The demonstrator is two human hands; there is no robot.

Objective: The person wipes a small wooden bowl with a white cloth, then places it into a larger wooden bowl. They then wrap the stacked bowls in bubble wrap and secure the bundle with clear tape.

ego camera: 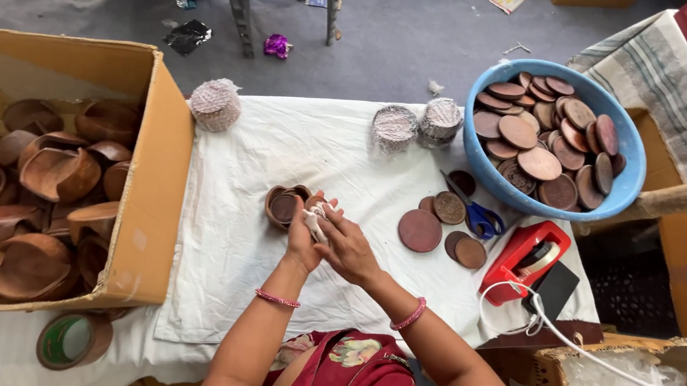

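Pinching a small white wad [316, 218], both hands meet at the middle of the white cloth [281, 150] covering the table. Left hand [303, 237] fingers curled tight against the wad from its left side, thumb side up; right hand [347, 247] fingers folded over it from the right, fingertips pressed onto the white material. Neither hand spread; both closed on the same wad, hands touching each other. Cannot tell whether the wad is paper or foam, mostly hidden by fingers.

Just left of the grip, touching or nearly touching the left fingers: small stack of brown wooden bowls [284, 204] lying on the cloth. Right of the grip, near: loose round brown lids [421, 229] flat on the cloth, then blue-handled scissors [478, 217]. Further right: red tape dispenser [524, 258]. Up and right of the grip, well apart: blue basin [631, 173] full of more brown discs. Above the grip: three wrapped bundles [216, 105] in mesh-like wrap along the far cloth edge. Far left of the grip: cardboard box [148, 201] holding many brown wooden bowls. Lower left: tape roll [74, 340]. Pink bangle on each wrist. White cable [594, 356] runs lower right over another box with plastic wrap.
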